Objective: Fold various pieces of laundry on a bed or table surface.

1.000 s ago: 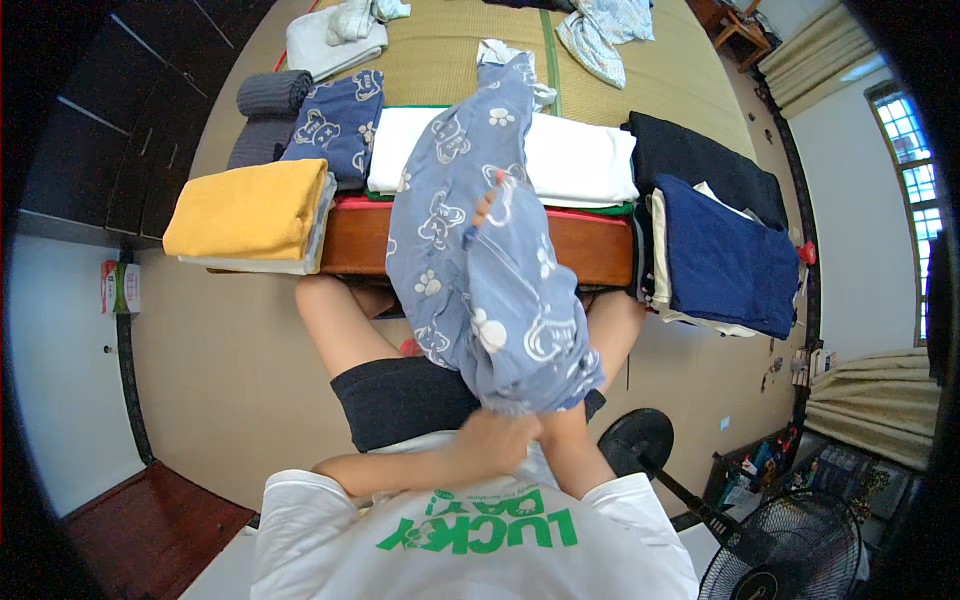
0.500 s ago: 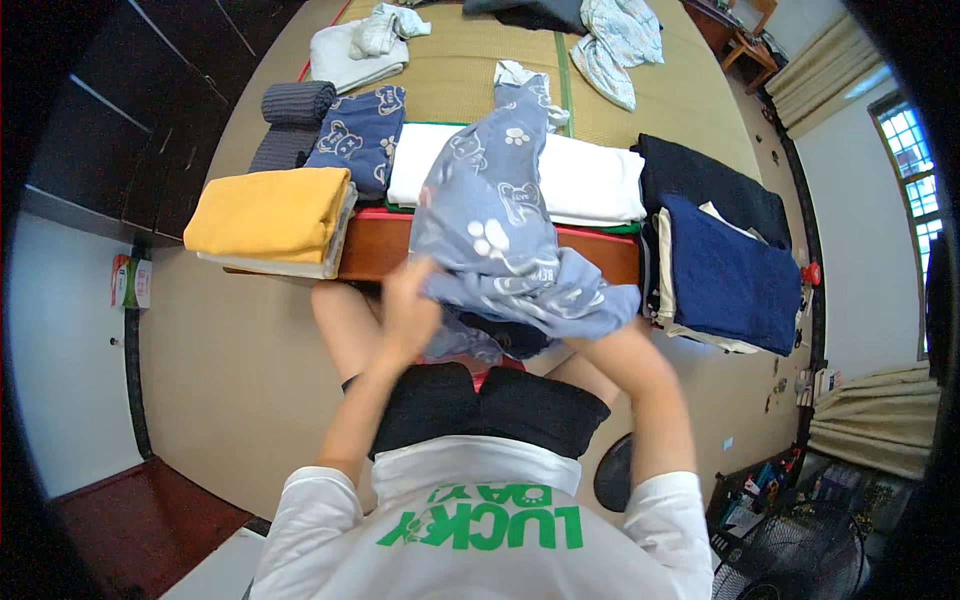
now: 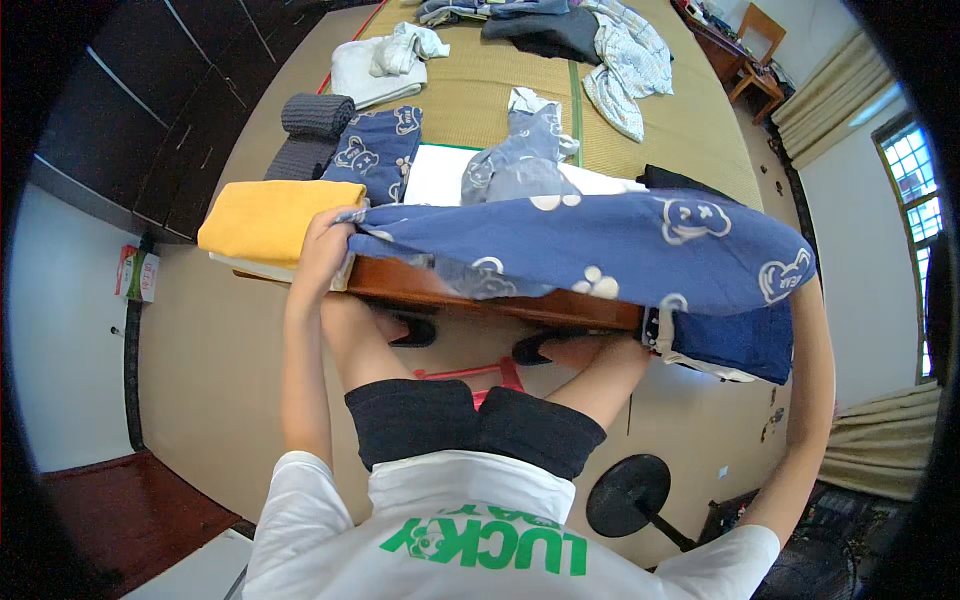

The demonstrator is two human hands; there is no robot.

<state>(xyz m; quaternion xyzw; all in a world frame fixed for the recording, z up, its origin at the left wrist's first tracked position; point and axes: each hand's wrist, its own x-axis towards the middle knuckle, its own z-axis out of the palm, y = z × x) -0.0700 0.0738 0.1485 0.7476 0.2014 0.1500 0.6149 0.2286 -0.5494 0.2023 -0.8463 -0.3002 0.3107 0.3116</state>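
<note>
A blue garment (image 3: 600,240) with white bear and paw prints stretches sideways in front of me, over the edge of the bed. My left hand (image 3: 325,245) is closed on its narrow, gathered left end, beside the yellow folded cloth (image 3: 275,212). At the wide right end, my right forearm (image 3: 812,370) reaches up to the cloth; that hand is hidden in or behind the fabric, so its fingers do not show. Behind the stretched garment, a paler grey-blue printed piece (image 3: 520,160) lies loosely bunched on a white folded cloth (image 3: 432,170).
Folded dark blue clothes (image 3: 735,340) sit at the bed's right edge. A folded bear-print piece (image 3: 375,155) and a rolled grey knit (image 3: 318,115) lie at left. Looser clothes (image 3: 630,70) are farther back on the mat. A red plastic stool (image 3: 510,375) shows between my legs.
The printed garment, bunched near my lap before, is now lifted and spread wide, its darker blue side showing. My left hand has moved left and up, and my right arm far out right.
</note>
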